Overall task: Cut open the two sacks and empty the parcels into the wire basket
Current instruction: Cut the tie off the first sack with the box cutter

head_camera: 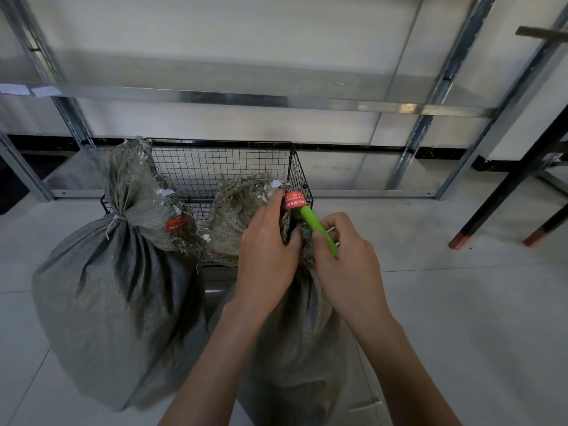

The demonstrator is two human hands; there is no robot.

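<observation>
The room is evenly and softly lit from overhead. The pale floor looks bright, and the folds of the left sack hold deep shadow. The shelf rail shows dull glare. Straight lines bow toward the edges, and detail is slightly soft.

Neck of right sack mostly covered by left hand and right hand; its tie cannot be seen. Far end of green cutter disappears under red tag; blade not discernible. Print on that tag and on the red label of left sack too small to read. Wire basket floor screened by both sacks. Right sack's base cut off at near edge.
</observation>
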